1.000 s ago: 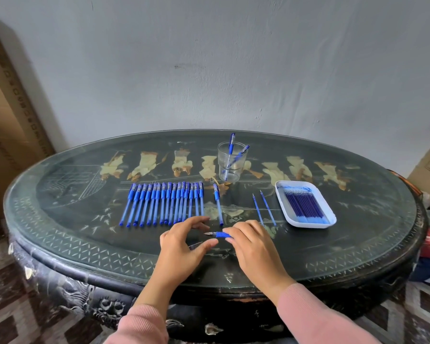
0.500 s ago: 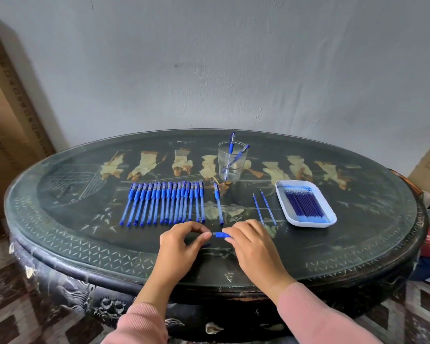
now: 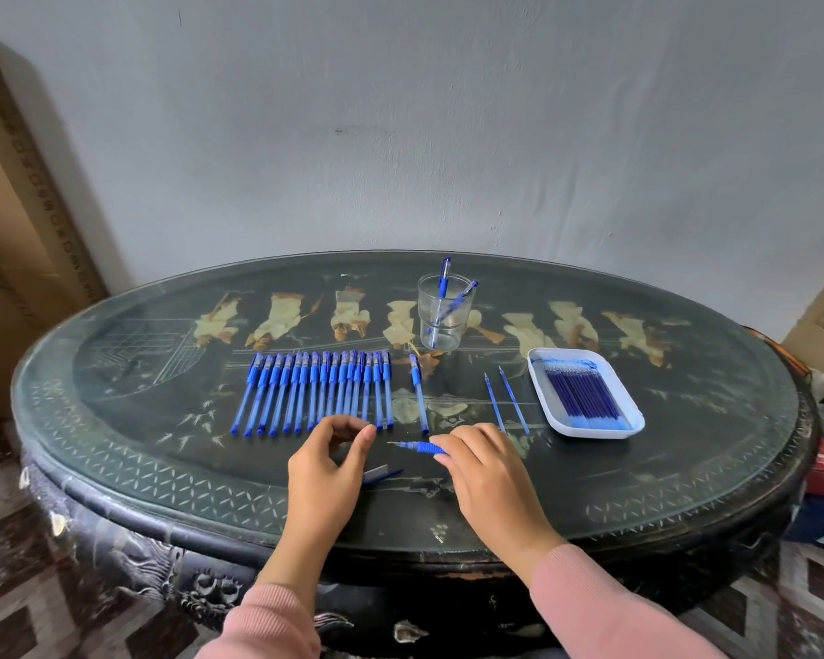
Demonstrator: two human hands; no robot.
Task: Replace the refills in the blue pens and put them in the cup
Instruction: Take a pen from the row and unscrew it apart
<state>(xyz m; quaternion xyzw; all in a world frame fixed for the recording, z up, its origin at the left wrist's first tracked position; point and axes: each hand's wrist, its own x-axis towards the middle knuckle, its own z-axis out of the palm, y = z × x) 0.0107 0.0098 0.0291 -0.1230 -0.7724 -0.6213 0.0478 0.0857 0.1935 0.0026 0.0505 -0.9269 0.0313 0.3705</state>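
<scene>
**Pen (image 3: 419,448) points at your left hand (image 3: 327,468)**

The pen runs along the table's (image 3: 163,468) near edge, long axis left to right, tip toward your left hand. Your right hand (image 3: 486,473) pinches its blue grip. The left hand, just beside the tip, is curled; whether it pinches anything I cannot tell.

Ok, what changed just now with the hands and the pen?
The left hand had pinched the front of the pen, then let go and pulled back left, so the tip shows again. The right hand still holds the pen in the same spot. The row of pens, cup, tray and loose refills stayed put.
</scene>
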